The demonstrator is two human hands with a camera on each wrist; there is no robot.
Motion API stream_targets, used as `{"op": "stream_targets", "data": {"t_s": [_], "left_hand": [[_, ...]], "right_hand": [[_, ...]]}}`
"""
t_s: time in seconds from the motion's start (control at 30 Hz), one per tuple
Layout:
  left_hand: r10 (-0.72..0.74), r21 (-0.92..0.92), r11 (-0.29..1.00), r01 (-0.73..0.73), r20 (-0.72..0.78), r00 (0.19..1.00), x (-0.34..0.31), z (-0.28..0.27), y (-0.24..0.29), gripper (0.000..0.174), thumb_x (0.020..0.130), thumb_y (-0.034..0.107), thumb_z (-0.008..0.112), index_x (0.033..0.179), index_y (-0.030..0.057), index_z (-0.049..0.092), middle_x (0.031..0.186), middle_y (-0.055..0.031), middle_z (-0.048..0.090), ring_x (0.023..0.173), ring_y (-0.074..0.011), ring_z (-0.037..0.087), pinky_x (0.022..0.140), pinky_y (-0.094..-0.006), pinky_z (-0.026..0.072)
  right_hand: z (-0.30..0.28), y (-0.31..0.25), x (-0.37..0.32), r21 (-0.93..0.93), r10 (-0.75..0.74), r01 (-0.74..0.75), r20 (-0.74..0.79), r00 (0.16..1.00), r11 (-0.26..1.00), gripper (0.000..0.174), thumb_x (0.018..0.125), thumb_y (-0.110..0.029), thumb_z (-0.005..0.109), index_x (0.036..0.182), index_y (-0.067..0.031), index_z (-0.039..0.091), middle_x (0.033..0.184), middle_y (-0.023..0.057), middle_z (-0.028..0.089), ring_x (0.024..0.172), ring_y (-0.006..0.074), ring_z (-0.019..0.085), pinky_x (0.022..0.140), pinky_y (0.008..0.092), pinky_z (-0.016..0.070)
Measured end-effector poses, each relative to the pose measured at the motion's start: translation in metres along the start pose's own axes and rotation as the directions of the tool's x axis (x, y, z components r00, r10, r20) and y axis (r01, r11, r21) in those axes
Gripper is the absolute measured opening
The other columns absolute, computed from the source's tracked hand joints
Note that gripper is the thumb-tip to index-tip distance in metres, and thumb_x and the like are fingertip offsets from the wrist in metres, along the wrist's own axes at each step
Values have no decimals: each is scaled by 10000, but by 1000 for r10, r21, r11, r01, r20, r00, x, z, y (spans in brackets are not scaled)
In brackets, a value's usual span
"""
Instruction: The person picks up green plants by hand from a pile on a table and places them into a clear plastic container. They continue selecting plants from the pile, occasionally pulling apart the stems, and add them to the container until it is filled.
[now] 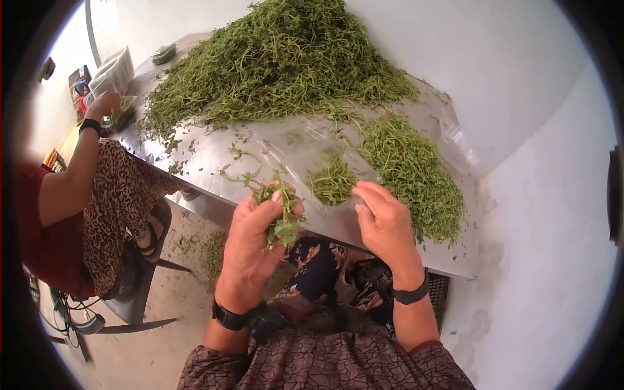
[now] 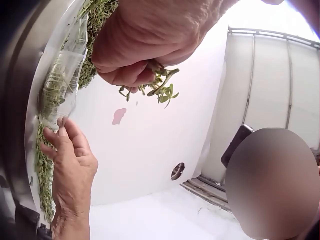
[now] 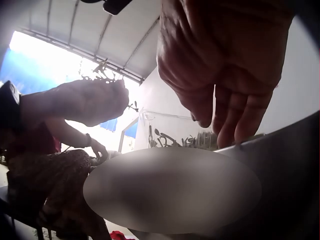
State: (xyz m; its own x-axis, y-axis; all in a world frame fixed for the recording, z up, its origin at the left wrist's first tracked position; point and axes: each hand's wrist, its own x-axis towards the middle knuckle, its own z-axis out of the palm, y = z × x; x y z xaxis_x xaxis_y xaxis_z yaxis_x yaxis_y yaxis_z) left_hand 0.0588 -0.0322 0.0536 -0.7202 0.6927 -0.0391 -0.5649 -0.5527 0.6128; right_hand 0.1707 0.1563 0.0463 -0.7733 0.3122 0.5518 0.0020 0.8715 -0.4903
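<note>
My left hand grips a small bunch of leafy green stems, the thumb laid over them. Stems and leaves also poke out below the curled fingers in the left wrist view. My right hand hangs over the table's near edge with its fingers loosely bent and a gap beside the thumb. Its fingertips overlap the edge of a clear plastic clamshell box in the left wrist view. Inside the box lies a portion of cut greens.
A big heap of greens covers the back of the metal table. A smaller pile lies right of the box. Another person's hand works at a filled box at left, near stacked white trays. A wall stands at right.
</note>
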Motion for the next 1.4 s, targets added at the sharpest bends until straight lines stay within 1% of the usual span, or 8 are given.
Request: {"op": "stream_targets", "data": {"t_s": [0.4, 0.47, 0.67, 0.73, 0.87, 1.03, 1.13, 1.4], "left_hand": [[-136, 107, 986, 127, 76, 988, 5, 43, -17, 195, 955, 100, 556, 1109, -20, 547, 896, -134, 621, 618, -108, 547, 524, -205, 458], [-163, 127, 980, 151, 85, 983, 3, 56, -23, 195, 959, 96, 549, 1117, -18, 550, 897, -126, 628, 637, -116, 576, 531, -209, 469], [-214, 370, 921, 121, 221, 952, 12, 98, -51, 184, 968, 99, 543, 1119, 1, 580, 934, -75, 661, 795, -115, 652, 624, -222, 514], [-207, 389, 918, 83, 289, 935, 23, 104, -71, 171, 970, 95, 544, 1103, -2, 593, 922, -51, 663, 808, -75, 611, 683, -222, 496], [-98, 649, 746, -148, 327, 940, 39, 113, -107, 212, 963, 111, 564, 1119, -32, 578, 906, -38, 660, 830, -53, 529, 723, -239, 462], [238, 751, 181, -635, 593, 769, 44, 113, -137, 387, 920, 123, 597, 1244, -54, 482, 1033, -206, 617, 947, -299, 610, 830, -392, 484], [164, 796, 93, -599, 581, 797, 38, 117, -142, 490, 896, 102, 601, 1316, -69, 414, 1161, -289, 536, 1057, -426, 553, 893, -468, 461], [165, 706, -19, -708, 701, 694, 39, 109, -155, 575, 838, 16, 640, 1353, -51, 394, 1328, -290, 456, 1176, -432, 511, 948, -469, 462]], "right_hand": [[-31, 16, -27, 118, 148, -127, -190, 971, 985, 183, 908, -88, 629, 1057, 9, 669, 1048, 145, 699, 831, 240, 702, 724, 311, 548], [-39, 3, -28, 533, 415, -264, -184, 891, 804, 226, 979, -167, 583, 1082, 15, 669, 1035, 115, 699, 851, 177, 690, 728, 281, 541], [-44, 0, -33, 755, 454, -162, -196, 869, 636, 395, 1025, -289, 469, 1230, 24, 597, 1154, 134, 653, 1071, 188, 621, 903, 326, 496], [-40, 6, -32, 967, 532, -71, -73, 843, 245, 435, 1034, -340, 412, 1287, -21, 565, 1207, 112, 627, 1076, 170, 594, 916, 320, 475], [-44, 19, -33, 997, 595, -64, 76, 800, -41, 461, 1037, -404, 373, 1296, -71, 560, 1188, 48, 616, 1014, 156, 575, 872, 327, 467], [-38, 30, -41, 969, 662, 47, 131, 738, -244, 431, 1033, -389, 414, 1262, -58, 567, 1167, 66, 621, 1053, 195, 594, 917, 355, 490], [-27, 54, -51, 899, 606, 115, 187, 773, -423, 419, 1039, -370, 408, 1257, -48, 565, 1174, 72, 620, 1066, 194, 595, 939, 367, 492], [-41, 34, -50, 982, 650, 106, 21, 760, -156, 355, 1055, -288, 373, 1252, -55, 556, 1181, 69, 614, 1079, 192, 596, 971, 359, 486]]}}
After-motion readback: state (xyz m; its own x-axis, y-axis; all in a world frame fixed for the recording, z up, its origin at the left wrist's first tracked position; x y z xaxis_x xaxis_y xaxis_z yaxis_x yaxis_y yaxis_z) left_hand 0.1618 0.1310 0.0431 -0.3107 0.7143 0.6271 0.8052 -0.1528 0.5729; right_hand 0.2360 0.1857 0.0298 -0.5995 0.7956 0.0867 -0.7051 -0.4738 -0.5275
